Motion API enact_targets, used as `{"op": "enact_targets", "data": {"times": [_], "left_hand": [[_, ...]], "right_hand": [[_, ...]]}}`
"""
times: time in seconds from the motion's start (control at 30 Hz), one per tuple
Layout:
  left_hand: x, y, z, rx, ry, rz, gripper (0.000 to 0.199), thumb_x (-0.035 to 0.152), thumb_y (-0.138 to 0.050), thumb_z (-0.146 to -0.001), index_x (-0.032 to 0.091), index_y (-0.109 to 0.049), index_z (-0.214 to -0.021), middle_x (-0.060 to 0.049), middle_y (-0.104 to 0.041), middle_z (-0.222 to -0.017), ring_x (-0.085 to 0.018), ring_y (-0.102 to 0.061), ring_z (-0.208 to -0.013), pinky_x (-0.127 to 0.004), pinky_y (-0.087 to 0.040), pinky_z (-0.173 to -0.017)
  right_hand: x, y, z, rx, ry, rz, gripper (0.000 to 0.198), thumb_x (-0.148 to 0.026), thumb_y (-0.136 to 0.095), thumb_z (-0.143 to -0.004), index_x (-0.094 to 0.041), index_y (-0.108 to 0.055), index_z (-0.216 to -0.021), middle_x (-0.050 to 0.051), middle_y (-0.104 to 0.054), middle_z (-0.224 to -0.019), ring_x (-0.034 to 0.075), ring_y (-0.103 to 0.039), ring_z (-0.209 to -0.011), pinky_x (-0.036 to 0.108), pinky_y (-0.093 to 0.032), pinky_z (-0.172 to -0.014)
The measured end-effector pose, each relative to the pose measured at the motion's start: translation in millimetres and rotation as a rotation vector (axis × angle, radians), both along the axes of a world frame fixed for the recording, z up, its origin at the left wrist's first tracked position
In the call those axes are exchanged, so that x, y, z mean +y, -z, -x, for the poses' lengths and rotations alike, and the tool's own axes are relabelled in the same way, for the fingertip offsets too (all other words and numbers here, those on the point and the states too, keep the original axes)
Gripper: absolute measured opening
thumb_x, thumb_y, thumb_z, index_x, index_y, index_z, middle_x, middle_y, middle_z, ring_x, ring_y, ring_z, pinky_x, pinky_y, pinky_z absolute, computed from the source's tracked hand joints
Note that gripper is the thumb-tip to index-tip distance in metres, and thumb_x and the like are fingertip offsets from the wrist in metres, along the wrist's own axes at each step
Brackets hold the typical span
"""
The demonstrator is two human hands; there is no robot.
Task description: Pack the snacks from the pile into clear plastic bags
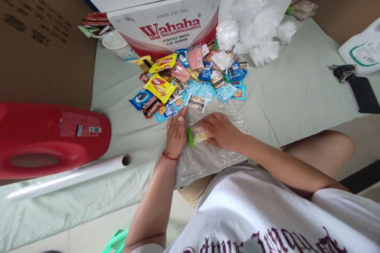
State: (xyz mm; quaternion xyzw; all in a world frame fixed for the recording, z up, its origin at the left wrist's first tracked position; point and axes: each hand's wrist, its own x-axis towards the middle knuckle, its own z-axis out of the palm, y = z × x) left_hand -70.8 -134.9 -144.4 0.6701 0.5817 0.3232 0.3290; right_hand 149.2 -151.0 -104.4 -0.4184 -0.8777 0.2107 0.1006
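Observation:
A small biscuit packet (pixel 198 134) with a bright green end lies on a sheet of clear plastic film (pixel 202 165) at the table's front edge. My right hand (pixel 223 130) rests over the packet's right part, fingers curled down on it and hiding that end. On the other side, my left hand (pixel 177 133) lies on the film beside the green end, fingers stretched out and together; it grips nothing. Just beyond my hands spreads a pile of wrapped snacks (pixel 160 87) in yellow, blue, pink and brown wrappers.
A Wahaha carton (pixel 166 23) stands behind the snacks, with crumpled clear-film bundles (pixel 252 27) to its right. At left are a red jug (pixel 53 134) and a film roll (pixel 71 176). Keys (pixel 341 72), a black phone-like object (pixel 363 93) and a white jug (pixel 363 49) occupy the right.

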Motion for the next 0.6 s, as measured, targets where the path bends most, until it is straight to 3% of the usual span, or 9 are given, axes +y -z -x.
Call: {"op": "enact_targets", "data": {"times": [0.2, 0.3, 0.4, 0.47, 0.53, 0.6], "left_hand": [[-5.1, -6.1, 8.2, -0.4, -0.124, -0.092, 0.056, 0.057, -0.038, -0.107, 0.022, -0.06, -0.145, -0.01, -0.062, -0.148, -0.024, -0.053, -0.143, -0.044, -0.032, -0.127], [-6.5, -18.6, 12.1, -0.383, -0.173, -0.214, 0.042, 0.046, -0.05, -0.106, 0.024, -0.066, -0.139, -0.009, -0.064, -0.146, -0.026, -0.05, -0.145, -0.046, -0.032, -0.127], [-14.1, -37.4, 19.5, -0.241, -0.21, -0.389, 0.031, 0.032, -0.061, -0.101, 0.027, -0.07, -0.131, -0.007, -0.065, -0.144, -0.027, -0.049, -0.145, -0.05, -0.032, -0.127], [-26.8, -49.0, 27.6, -0.11, -0.094, -0.497, 0.032, 0.025, -0.064, -0.098, 0.029, -0.069, -0.13, -0.005, -0.068, -0.137, -0.028, -0.053, -0.142, -0.053, -0.035, -0.124], [-46.4, -55.1, 37.0, 0.005, 0.19, -0.503, 0.038, 0.027, -0.066, -0.097, 0.03, -0.064, -0.135, -0.006, -0.07, -0.134, -0.03, -0.055, -0.139, -0.054, -0.042, -0.119], [-71.3, -52.8, 45.8, 0.097, 0.486, -0.415, 0.05, 0.04, -0.067, -0.096, 0.027, -0.057, -0.143, -0.011, -0.067, -0.139, -0.033, -0.055, -0.14, -0.055, -0.047, -0.115]], "right_hand": [[-36.0, -5.1, -46.8, 0.276, -0.079, -0.116, 0.05, -0.047, -0.061, -0.1, -0.017, -0.057, -0.14, 0.018, -0.059, -0.135, 0.031, -0.051, -0.127, 0.052, -0.045, -0.109], [-67.0, 0.5, -72.7, 0.195, -0.148, -0.124, 0.056, -0.051, -0.068, -0.095, -0.016, -0.059, -0.138, 0.018, -0.061, -0.136, 0.033, -0.05, -0.13, 0.055, -0.045, -0.111], [-91.8, 14.5, -85.3, 0.107, -0.138, -0.148, 0.045, -0.04, -0.069, -0.096, -0.015, -0.063, -0.133, 0.017, -0.064, -0.135, 0.033, -0.053, -0.129, 0.059, -0.042, -0.115], [-100.4, 22.7, -87.8, 0.14, -0.093, -0.149, 0.031, -0.03, -0.066, -0.098, -0.016, -0.067, -0.125, 0.015, -0.067, -0.13, 0.03, -0.055, -0.126, 0.057, -0.043, -0.115], [-103.2, 27.2, -88.8, 0.222, -0.049, -0.121, 0.019, -0.024, -0.063, -0.098, -0.019, -0.071, -0.115, 0.012, -0.069, -0.125, 0.028, -0.056, -0.124, 0.052, -0.048, -0.111], [-102.2, 27.6, -90.5, 0.297, -0.028, -0.086, 0.014, -0.019, -0.061, -0.099, -0.021, -0.072, -0.107, 0.01, -0.07, -0.121, 0.026, -0.057, -0.122, 0.046, -0.052, -0.105]]}}
